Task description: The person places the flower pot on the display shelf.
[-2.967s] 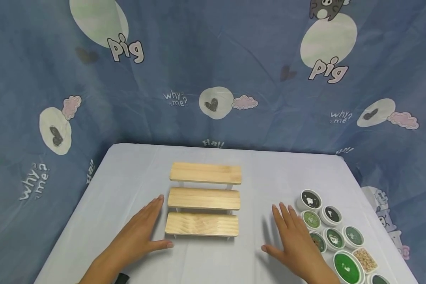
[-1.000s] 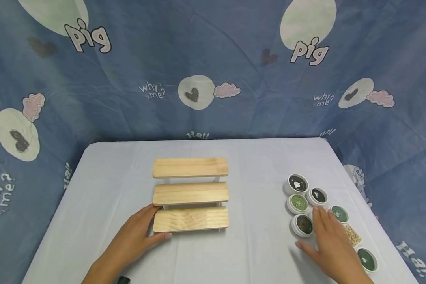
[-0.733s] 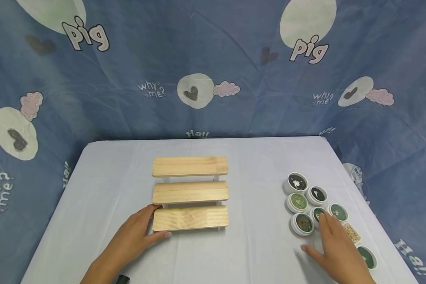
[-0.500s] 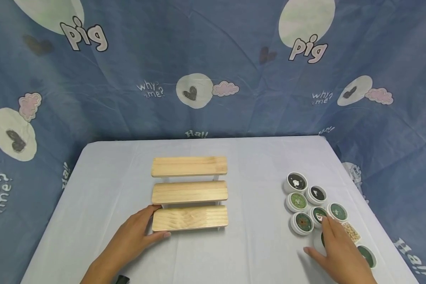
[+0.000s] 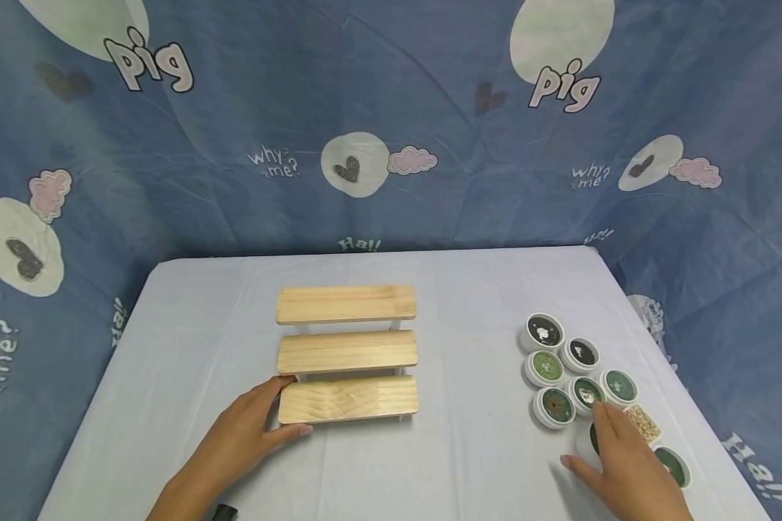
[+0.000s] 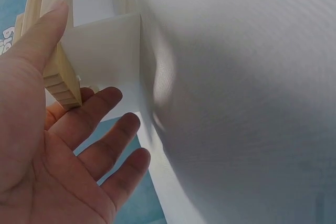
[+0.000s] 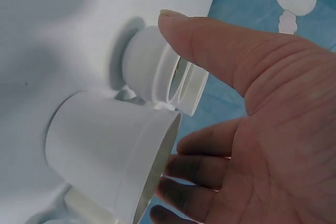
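A three-tier wooden step shelf (image 5: 348,400) with white supports stands mid-table. My left hand (image 5: 244,427) holds the left end of its lowest board, thumb along the front edge and index finger behind; in the left wrist view the other fingers (image 6: 107,153) spread loosely below the board. Over the group of white cups at right is my right hand (image 5: 632,470), its fingers relaxed. A tapered white cup (image 7: 100,148) is nearest it in the right wrist view, fingertips right at its rim, and a smaller white tub (image 7: 147,61) lies beyond, overlapped by the thumb.
Several white tubs with green or dark contents, such as a front-left one (image 5: 554,408) and a back one (image 5: 544,331), cluster on the white table (image 5: 476,325). A square tub of beige bits (image 5: 642,423) sits among them. Blue printed cloth (image 5: 430,210) hangs behind.
My left hand has moved to the shelf and taken hold of its lowest board. My right hand has moved right over the cups, then slightly back towards me. The head view has shifted.
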`<action>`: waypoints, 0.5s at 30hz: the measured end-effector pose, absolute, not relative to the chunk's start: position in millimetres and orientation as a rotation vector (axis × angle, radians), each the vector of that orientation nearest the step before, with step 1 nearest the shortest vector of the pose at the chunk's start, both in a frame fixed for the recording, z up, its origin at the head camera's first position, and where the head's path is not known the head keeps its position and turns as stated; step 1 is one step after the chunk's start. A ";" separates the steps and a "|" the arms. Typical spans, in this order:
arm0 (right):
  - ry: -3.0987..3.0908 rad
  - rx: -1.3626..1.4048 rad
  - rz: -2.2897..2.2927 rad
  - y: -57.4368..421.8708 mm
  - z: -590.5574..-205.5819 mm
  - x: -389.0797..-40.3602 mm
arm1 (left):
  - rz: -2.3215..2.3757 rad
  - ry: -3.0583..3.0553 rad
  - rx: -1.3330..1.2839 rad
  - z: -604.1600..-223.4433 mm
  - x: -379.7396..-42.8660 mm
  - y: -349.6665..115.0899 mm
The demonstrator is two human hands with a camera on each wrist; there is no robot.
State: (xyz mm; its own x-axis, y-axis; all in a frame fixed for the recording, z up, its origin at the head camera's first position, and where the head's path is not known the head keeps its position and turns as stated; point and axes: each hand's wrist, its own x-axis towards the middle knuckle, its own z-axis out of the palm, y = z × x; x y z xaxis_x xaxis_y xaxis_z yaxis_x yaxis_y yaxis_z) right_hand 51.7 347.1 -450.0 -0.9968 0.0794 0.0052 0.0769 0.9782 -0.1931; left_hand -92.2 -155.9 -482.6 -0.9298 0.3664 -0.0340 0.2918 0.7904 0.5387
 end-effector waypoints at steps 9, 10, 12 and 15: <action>-3.181 -0.198 0.281 356.4 -449.1 56.0 | 0.815 2.865 0.540 -483.6 -92.2 -157.6; -3.203 -0.227 0.278 356.8 -448.2 55.8 | 0.813 2.867 0.540 -483.5 -92.4 -157.7; -3.242 -0.275 0.270 357.9 -447.0 54.5 | 0.809 2.867 0.536 -483.4 -92.6 -157.7; -3.269 -0.313 0.246 358.5 -445.4 53.0 | 0.802 2.863 0.526 -483.6 -92.2 -157.5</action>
